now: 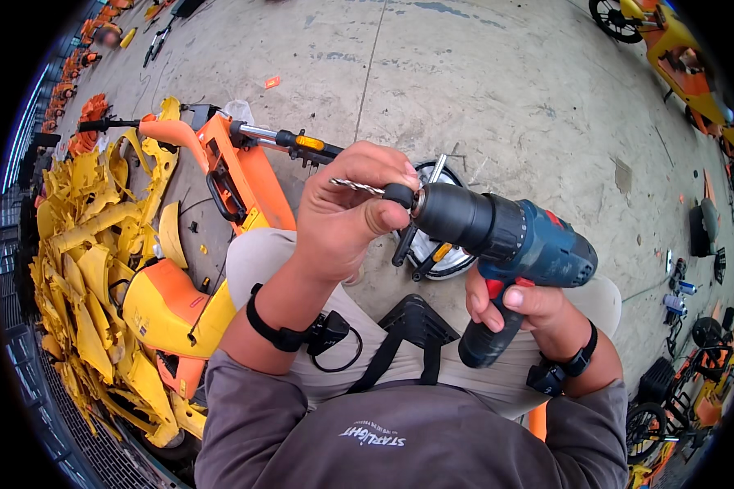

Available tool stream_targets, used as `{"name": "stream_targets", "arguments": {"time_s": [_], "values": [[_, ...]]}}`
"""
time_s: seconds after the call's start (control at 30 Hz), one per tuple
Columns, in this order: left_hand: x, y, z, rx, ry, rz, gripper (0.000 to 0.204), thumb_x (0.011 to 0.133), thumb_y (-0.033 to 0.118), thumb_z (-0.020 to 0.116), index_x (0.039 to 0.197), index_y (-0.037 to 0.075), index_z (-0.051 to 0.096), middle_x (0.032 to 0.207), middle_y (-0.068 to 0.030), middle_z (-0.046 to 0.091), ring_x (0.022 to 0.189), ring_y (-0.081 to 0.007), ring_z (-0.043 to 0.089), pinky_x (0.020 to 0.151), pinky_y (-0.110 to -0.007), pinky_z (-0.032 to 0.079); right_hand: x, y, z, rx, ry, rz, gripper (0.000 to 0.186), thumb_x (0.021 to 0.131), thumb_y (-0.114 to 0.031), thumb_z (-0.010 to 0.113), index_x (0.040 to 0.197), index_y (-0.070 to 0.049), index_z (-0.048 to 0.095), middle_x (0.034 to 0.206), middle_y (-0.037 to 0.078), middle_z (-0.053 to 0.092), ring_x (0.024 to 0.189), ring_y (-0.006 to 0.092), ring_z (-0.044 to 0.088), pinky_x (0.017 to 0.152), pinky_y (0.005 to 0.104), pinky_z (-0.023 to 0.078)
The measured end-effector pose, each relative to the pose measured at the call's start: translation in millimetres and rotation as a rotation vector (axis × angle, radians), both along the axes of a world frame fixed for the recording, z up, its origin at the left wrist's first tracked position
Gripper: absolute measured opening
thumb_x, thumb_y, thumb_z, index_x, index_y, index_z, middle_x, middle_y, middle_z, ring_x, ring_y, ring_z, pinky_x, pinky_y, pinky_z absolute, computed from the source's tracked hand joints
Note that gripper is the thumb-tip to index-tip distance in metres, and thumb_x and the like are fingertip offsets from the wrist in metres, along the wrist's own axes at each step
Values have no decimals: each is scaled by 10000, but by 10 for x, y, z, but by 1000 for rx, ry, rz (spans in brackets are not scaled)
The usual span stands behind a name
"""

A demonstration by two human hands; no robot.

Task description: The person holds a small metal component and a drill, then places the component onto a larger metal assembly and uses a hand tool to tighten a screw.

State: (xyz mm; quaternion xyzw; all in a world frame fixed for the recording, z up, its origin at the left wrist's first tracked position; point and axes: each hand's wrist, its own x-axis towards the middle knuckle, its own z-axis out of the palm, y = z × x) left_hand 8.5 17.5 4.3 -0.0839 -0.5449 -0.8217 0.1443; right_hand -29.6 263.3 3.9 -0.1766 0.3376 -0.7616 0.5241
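Note:
My right hand (523, 303) grips a dark blue and black cordless drill (538, 244) by its handle, with the chuck pointing left. My left hand (334, 216) pinches a small black cylindrical piece (399, 195) right in front of the chuck. A spiral drill bit (355, 187) sticks out to the left beside that piece, past my fingers. Whether the bit runs through the piece or into the chuck is hidden. Below the drill, on the floor between my knees, lies a round, pale part (432, 253) with black and silver bars over it.
On the left, an orange and yellow bike frame (249, 175) with handlebars lies beside a heap of broken yellow panels (98, 269). A yellow bike (677, 57) stands far right. Wheels and loose parts (705, 334) line the right edge. A small orange scrap (271, 82) is on the concrete floor.

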Motion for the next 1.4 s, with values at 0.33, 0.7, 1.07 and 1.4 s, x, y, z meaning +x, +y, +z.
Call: {"name": "stream_targets", "arguments": {"time_s": [0.33,0.7,1.07,1.4], "values": [[-4,-42,-17,-62,41,11,356,747,323,823,937,60,675,966,-32,603,999,-217,542,836,-349,415,73,-20,-16,45,-38,-104,470,813,-274,692,1133,33,537,657,36,561,512,139,566,645,330,483],[-29,-46,-56,-21,99,3,296,737,181,838,951,36,694,993,-68,622,986,-189,587,847,-312,477,36,-51,63,7,-43,-82,317,848,-271,689,956,11,590,676,65,577,578,124,558,606,277,463],[-23,-55,-50,2,92,-25,331,707,185,856,945,27,690,981,-74,633,990,-197,590,839,-322,483,49,-36,47,62,-3,-94,339,811,-301,706,899,-2,573,610,32,567,519,139,579,641,313,477],[21,30,26,-44,-3,42,380,731,304,837,950,28,694,996,-81,624,1011,-225,570,843,-349,449,83,-21,12,57,93,-169,441,810,-315,721,1063,16,577,629,28,571,529,139,568,629,306,468]]}}
